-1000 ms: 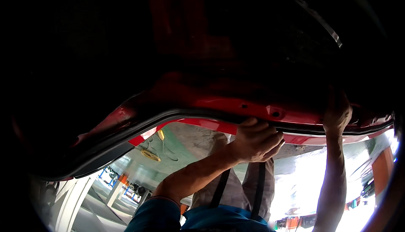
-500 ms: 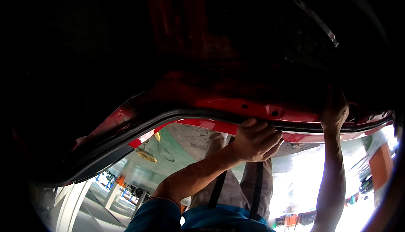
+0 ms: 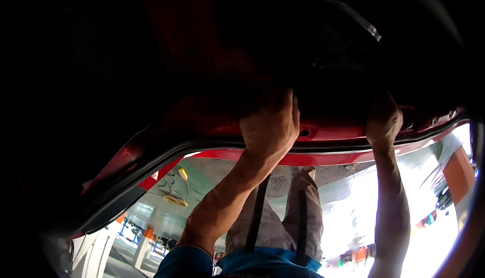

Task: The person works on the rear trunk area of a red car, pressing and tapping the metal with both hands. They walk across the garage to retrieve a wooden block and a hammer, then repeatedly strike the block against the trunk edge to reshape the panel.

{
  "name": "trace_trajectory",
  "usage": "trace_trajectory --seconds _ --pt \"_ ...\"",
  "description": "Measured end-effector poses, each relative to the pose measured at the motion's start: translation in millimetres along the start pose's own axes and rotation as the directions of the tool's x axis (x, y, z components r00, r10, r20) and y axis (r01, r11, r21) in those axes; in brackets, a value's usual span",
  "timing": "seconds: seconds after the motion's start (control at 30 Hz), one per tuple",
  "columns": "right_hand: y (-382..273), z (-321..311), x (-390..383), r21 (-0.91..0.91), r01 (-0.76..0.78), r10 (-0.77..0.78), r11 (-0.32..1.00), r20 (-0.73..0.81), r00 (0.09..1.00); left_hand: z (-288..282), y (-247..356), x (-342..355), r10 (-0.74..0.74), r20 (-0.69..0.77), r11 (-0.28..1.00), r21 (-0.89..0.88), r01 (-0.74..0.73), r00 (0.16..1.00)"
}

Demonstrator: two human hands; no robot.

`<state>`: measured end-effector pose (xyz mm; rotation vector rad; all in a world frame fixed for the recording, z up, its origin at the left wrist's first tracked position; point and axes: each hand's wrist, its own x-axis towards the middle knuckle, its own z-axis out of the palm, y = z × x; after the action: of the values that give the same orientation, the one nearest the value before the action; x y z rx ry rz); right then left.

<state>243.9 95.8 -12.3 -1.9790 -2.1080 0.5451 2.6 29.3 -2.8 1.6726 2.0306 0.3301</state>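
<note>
A black rubber seal [image 3: 217,143] runs along the red car body sill [image 3: 328,130] at the edge of a dark opening. My left hand [image 3: 270,126] lies over the sill, its wrist crossing the seal. Its fingers point into the dark interior, and their tips are lost in shadow. Farther right, my right hand [image 3: 385,125] also reaches past the seal, against the red sill. Shadow hides its fingers, so neither their grip nor anything in them can be made out.
The dark car interior fills the upper view, with a pale strip [image 3: 353,15] at upper right. Below the sill, a yellow coiled cord [image 3: 175,200] lies on the green floor. White posts [image 3: 93,253] stand at lower left, an orange panel [image 3: 458,174] at right.
My left hand has left the rubber seal and moved up and left, over the sill into the shadow. My right hand stays near the sill. The whole view has shifted slightly.
</note>
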Motion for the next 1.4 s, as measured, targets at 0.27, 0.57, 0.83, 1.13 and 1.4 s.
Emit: trace_trajectory --seconds 0.27,0.57,0.83,1.13,1.4 --pt "-12 -12 1 -0.189 -0.145 0.172 0.971 0.134 0.976 -4 19 9 -0.189 0.173 0.95 0.282 0.135 0.967" --pt "-7 -10 4 0.038 -0.125 0.125 0.991 0.005 0.992 -8 24 12 -0.216 0.109 0.938 0.298 0.176 0.97" --pt "5 -10 -7 0.27 -0.042 0.088 0.962 -0.162 0.983 -1 19 10 -0.07 0.085 0.938 0.346 0.036 0.994" --pt "49 -70 -237 0.546 -0.396 0.433 0.738 0.067 0.899 1 -11 19 -0.056 0.072 0.949 0.313 0.031 0.996" --pt "-19 -33 -793 0.037 -0.877 0.836 -0.479 0.324 -0.442 -1 39 22 0.006 0.062 0.971 0.238 -0.021 0.998"
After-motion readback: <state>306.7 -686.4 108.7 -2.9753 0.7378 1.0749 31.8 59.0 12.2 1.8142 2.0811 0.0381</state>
